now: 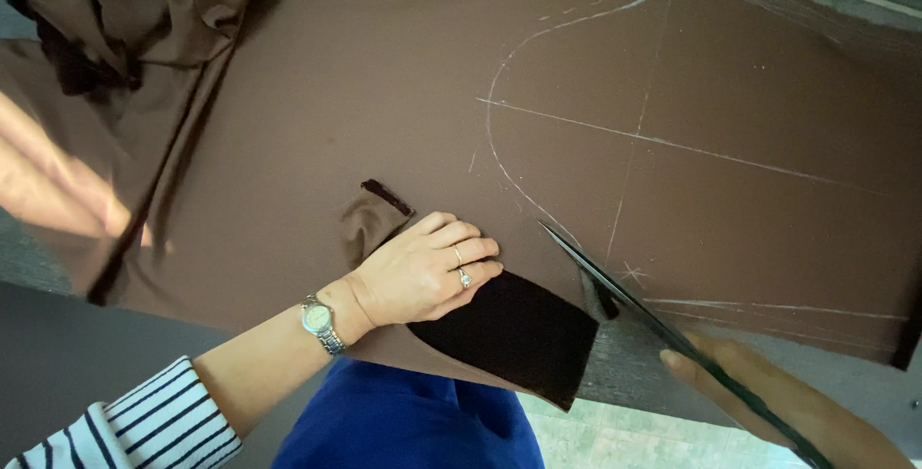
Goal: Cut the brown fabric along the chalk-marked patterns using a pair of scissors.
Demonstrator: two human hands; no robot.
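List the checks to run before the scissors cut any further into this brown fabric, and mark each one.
1. Scissors tip on the curved chalk line: ok.
2. Left hand pressing the brown fabric flat: ok.
3. Left fingers clear of the blades: ok.
4. Right hand grip on the handles: cannot tell, out of frame.
5. Cut flap clear of the blades: ok.
6. Blurred other hand off the cutting path: ok.
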